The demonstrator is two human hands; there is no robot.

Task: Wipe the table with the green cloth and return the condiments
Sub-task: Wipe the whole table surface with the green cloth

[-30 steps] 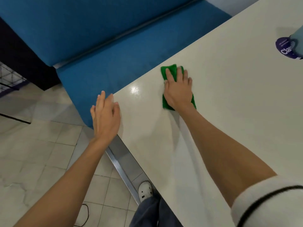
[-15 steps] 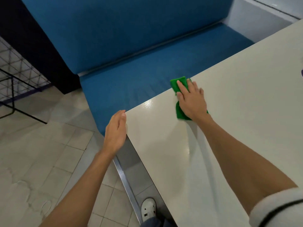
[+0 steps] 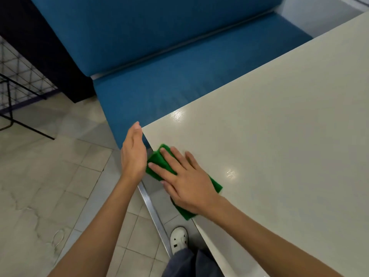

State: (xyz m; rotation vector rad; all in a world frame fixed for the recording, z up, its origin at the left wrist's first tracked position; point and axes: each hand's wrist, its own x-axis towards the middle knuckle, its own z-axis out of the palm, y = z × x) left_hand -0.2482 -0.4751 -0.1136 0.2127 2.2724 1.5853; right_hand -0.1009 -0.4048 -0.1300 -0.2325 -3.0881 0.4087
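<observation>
Green cloth (image 3: 216, 184) lies at the table's (image 3: 279, 136) left edge, lower centre of frame, overhanging slightly. Right hand (image 3: 185, 181) presses flat on it, fingers (image 3: 159, 169) spread. Left hand (image 3: 132, 154) is cupped just beside the edge near the corner, fingers together, holding nothing. Blue bench (image 3: 179, 76) upper frame.

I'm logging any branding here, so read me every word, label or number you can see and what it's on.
None: no readable text shows on the table, the green cloth, the blue bench or the white shoe.
</observation>
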